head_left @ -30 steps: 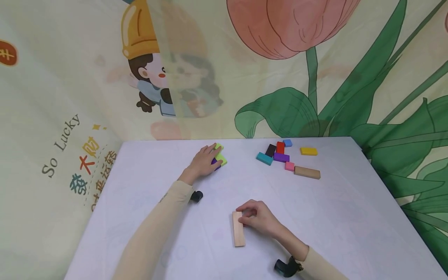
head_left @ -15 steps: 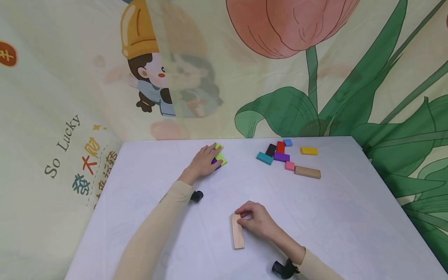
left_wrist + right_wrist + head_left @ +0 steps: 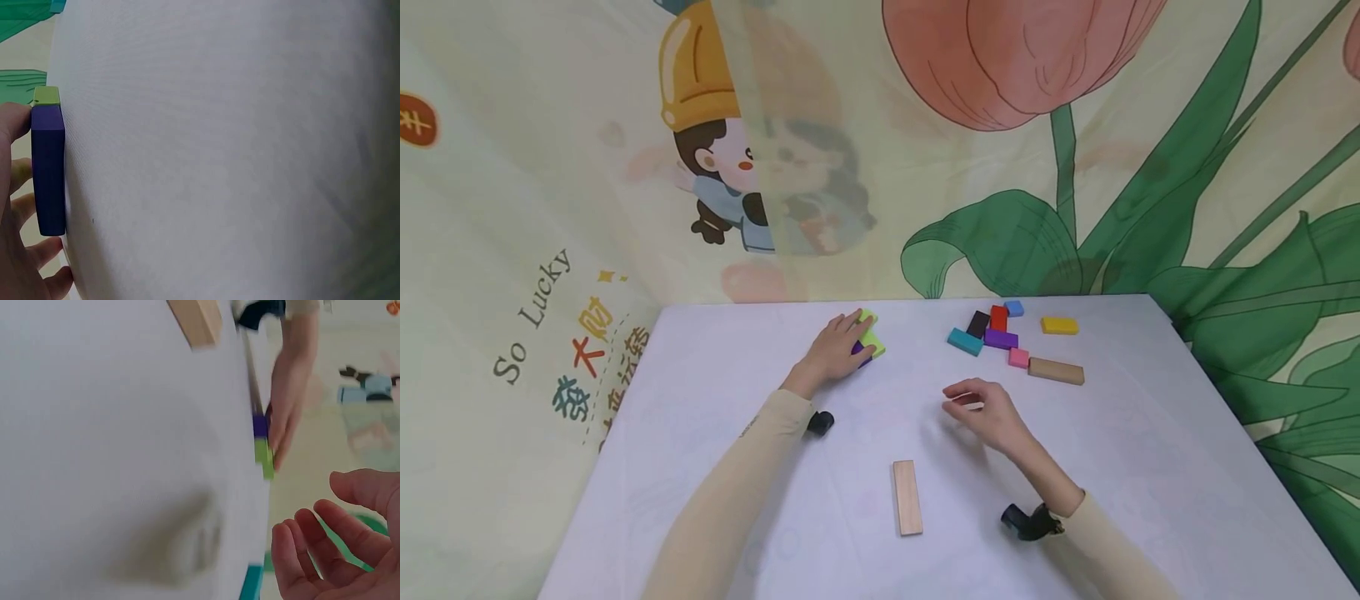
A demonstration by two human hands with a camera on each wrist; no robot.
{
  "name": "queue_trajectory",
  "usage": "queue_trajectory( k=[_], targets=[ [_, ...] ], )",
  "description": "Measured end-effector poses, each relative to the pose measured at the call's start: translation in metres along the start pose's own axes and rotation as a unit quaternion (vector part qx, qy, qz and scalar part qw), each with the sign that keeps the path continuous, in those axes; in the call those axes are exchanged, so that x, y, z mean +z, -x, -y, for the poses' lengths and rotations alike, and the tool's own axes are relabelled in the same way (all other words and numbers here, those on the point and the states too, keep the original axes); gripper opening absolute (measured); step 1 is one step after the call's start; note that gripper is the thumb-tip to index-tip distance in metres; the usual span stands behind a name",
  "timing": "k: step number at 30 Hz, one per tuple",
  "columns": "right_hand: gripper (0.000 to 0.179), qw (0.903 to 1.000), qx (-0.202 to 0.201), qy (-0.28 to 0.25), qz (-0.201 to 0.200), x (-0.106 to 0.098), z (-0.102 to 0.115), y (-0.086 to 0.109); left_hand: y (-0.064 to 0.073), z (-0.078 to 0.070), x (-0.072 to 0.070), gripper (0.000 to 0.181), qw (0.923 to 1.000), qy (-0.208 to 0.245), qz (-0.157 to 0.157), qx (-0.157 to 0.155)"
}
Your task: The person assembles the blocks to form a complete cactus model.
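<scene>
My left hand (image 3: pixel 832 348) rests with spread fingers on a lime-green block (image 3: pixel 872 340) and a dark purple block (image 3: pixel 49 172) at the back left of the table; the hand partly covers both. In the head view my right hand (image 3: pixel 988 412) hovers above the middle of the table, empty, its fingers loosely bent and thumb apart. A plain wooden block (image 3: pixel 907 498) lies flat near the front middle, away from the right hand. The right wrist view catches that hand's fingers (image 3: pixel 331 540) with nothing between them.
Farther back right lies a group of blocks: teal (image 3: pixel 965 342), black (image 3: pixel 978 324), red (image 3: pixel 998 317), purple (image 3: pixel 1002 338), blue (image 3: pixel 1014 308) and pink (image 3: pixel 1018 357). A wooden block (image 3: pixel 1056 371) touches the pink one. A yellow block (image 3: pixel 1059 326) lies apart. A printed curtain (image 3: pixel 820 275) hangs behind the table.
My right hand has let go of the front wooden block and moved up and to the right, toward the coloured blocks. The wooden block stays on the table. My left hand has kept its place.
</scene>
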State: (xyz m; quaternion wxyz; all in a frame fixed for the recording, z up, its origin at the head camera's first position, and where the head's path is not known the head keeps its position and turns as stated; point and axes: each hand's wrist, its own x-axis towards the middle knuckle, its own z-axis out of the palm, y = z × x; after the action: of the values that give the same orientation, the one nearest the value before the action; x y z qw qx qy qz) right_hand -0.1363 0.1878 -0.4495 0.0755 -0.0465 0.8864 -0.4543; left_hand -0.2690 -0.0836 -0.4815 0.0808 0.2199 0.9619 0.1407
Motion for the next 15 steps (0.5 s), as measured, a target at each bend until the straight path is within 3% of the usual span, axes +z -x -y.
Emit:
queue_trajectory(
  k=[8,15],
  targets=[
    [0.032,0.9986,0.02,0.037,-0.032,-0.052,-0.029,-0.027,0.001,0.001,0.0,0.064,1.0,0.006,-0.004,0.001],
    [0.033,0.9931,0.051,0.085,-0.062,-0.079,-0.049,-0.037,0.002,0.0,0.0,0.064,0.9998,0.011,-0.013,0.008]
  ],
)
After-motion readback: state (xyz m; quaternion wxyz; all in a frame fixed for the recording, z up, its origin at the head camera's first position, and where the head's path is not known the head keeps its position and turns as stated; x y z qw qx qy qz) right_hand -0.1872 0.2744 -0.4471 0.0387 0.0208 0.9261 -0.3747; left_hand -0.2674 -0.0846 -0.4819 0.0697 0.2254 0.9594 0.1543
